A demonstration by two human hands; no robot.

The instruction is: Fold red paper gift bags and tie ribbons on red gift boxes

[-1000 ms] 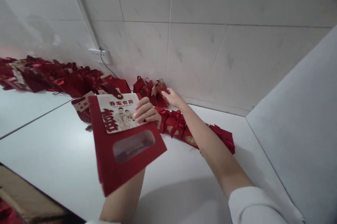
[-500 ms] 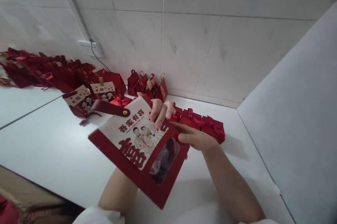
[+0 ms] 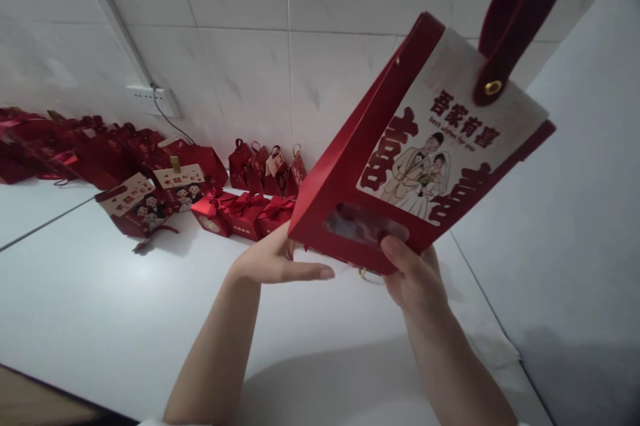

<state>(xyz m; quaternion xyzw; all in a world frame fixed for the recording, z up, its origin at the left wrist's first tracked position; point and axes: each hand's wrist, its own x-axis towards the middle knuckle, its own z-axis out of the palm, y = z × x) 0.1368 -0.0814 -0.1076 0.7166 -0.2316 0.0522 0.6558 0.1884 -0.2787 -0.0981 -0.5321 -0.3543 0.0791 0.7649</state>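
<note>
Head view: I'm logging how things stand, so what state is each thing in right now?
Red paper gift bag with cartoon-couple label: lifted, tilted, held at its bottom.
Dark red strap handle: snapped on, standing up.
Left hand: under the bag's corner.
Right hand: gripping the bottom edge.
Small red ribboned boxes: closed, in a row.

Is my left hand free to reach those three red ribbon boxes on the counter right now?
Probably not at once. The left hand supports the lower corner of the red gift bag, which the right hand also grips. The ribbon boxes sit just behind it with bare counter between.
</note>
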